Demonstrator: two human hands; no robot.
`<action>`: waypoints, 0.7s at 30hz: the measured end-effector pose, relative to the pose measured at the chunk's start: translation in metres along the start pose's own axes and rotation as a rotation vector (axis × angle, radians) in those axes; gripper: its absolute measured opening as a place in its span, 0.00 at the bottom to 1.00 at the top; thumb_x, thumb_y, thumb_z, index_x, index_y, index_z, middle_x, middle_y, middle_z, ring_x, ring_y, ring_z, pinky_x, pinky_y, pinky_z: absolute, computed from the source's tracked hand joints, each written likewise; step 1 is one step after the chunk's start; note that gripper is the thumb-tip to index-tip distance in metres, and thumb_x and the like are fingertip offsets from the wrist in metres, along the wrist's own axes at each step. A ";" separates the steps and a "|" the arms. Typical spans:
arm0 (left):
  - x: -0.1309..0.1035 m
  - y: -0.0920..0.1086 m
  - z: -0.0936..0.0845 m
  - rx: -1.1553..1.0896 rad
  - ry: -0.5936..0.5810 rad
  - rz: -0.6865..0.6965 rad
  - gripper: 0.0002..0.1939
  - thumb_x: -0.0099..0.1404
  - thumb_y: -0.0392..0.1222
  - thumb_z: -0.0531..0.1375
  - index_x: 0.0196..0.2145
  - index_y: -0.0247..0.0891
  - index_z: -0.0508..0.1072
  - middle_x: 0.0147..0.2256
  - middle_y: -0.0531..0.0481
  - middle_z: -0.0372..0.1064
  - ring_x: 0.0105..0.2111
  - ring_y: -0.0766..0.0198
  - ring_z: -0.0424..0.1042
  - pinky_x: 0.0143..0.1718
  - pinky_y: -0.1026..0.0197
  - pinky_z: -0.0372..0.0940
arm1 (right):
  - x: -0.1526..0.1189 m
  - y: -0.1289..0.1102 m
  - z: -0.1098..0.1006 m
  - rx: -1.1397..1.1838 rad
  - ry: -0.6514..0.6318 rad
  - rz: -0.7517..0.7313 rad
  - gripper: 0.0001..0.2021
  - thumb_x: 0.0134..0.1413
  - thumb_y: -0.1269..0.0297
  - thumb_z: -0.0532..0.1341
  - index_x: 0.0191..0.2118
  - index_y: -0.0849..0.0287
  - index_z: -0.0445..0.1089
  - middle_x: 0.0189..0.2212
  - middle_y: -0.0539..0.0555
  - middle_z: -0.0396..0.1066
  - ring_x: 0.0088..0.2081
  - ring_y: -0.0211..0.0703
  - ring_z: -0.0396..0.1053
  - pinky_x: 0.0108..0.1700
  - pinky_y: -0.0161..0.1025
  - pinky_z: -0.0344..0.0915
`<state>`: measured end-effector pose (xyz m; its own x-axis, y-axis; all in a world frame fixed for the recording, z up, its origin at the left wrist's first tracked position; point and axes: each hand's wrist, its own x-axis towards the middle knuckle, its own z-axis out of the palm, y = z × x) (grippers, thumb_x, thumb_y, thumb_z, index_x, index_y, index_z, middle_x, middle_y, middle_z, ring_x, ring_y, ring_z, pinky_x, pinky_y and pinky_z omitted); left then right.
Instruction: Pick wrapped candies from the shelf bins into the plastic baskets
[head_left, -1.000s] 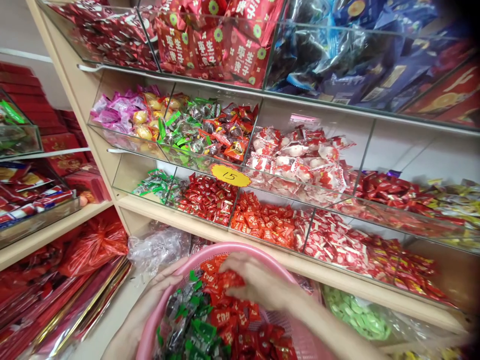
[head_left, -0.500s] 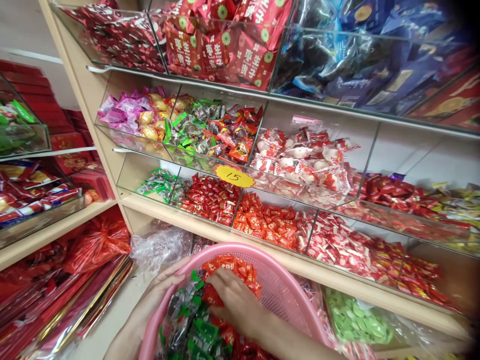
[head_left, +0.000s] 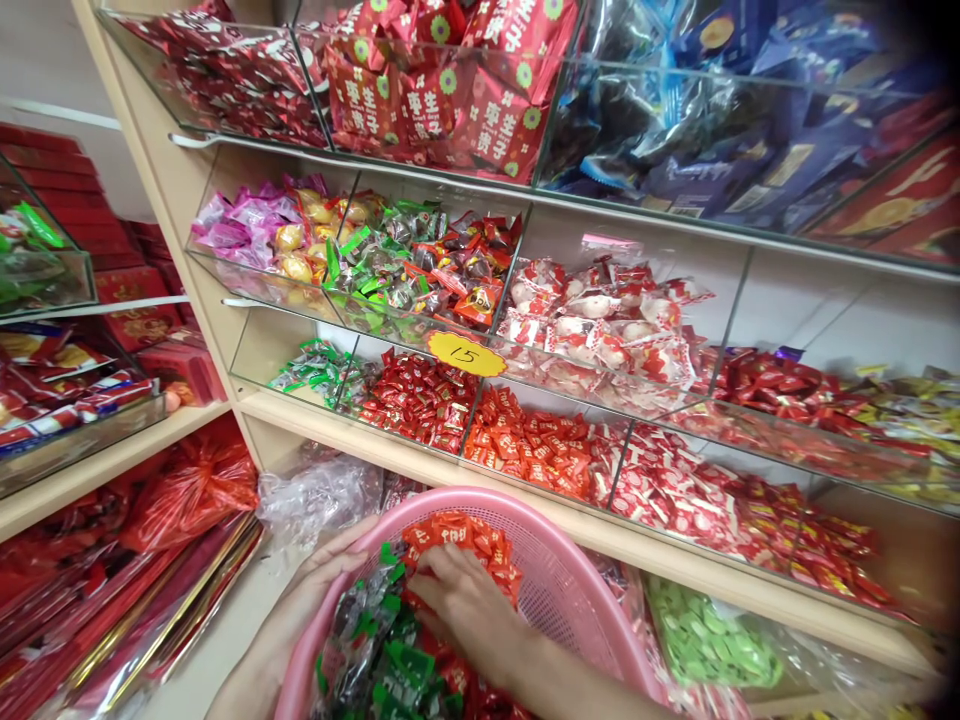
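A pink perforated basket fills the lower middle of the head view, with wrapped candies inside. Orange-red candies lie toward its far side; green and dark ones lie at its near left. My left hand is wrapped round the basket's left rim, its fingers on the outside and partly hidden. Inside the basket, my right hand rests on the orange-red candies with its fingers curled together; what lies between the fingertips is too hidden to make out.
A wooden shelf with clear compartments of wrapped candies stands beyond the basket. A yellow price tag reads 15. Below the shelf are a crumpled clear bag and a bag of green candies. Red packages lie at the left.
My right hand has shifted slightly within the basket, and its fingers look more drawn in. My left hand keeps its place on the rim. The shelf view has shifted slightly left.
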<state>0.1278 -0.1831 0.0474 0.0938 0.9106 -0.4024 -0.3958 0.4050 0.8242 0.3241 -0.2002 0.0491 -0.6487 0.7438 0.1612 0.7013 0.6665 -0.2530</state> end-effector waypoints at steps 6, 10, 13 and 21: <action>0.002 0.001 -0.004 -0.004 -0.039 -0.006 0.30 0.44 0.40 0.64 0.48 0.37 0.69 0.43 0.46 0.70 0.48 0.50 0.65 0.48 0.56 0.61 | 0.001 -0.001 -0.016 -0.002 0.079 -0.028 0.12 0.55 0.59 0.53 0.43 0.56 0.63 0.39 0.53 0.63 0.42 0.44 0.60 0.44 0.42 0.61; 0.006 0.000 -0.009 0.022 -0.072 0.004 0.25 0.46 0.39 0.63 0.45 0.39 0.71 0.47 0.48 0.67 0.51 0.54 0.61 0.54 0.58 0.54 | 0.010 0.016 -0.056 0.002 0.183 0.006 0.10 0.57 0.62 0.51 0.42 0.57 0.64 0.38 0.54 0.63 0.40 0.43 0.61 0.43 0.41 0.61; 0.009 -0.003 -0.013 0.068 -0.078 0.052 0.22 0.49 0.40 0.62 0.44 0.40 0.71 0.49 0.50 0.65 0.54 0.56 0.58 0.58 0.57 0.46 | 0.022 0.052 -0.083 -0.041 0.306 0.048 0.11 0.57 0.66 0.50 0.44 0.58 0.63 0.39 0.56 0.63 0.41 0.43 0.60 0.43 0.42 0.60; 0.008 -0.004 -0.011 0.072 -0.009 0.053 0.22 0.46 0.40 0.63 0.43 0.40 0.73 0.49 0.50 0.64 0.54 0.54 0.56 0.57 0.57 0.49 | 0.046 0.161 -0.085 -0.166 0.281 0.264 0.25 0.42 0.80 0.50 0.50 0.59 0.60 0.49 0.58 0.59 0.50 0.46 0.55 0.50 0.44 0.54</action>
<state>0.1199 -0.1785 0.0369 0.0829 0.9314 -0.3543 -0.3341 0.3610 0.8707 0.4322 -0.0540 0.0965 -0.3503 0.8598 0.3715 0.8859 0.4330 -0.1667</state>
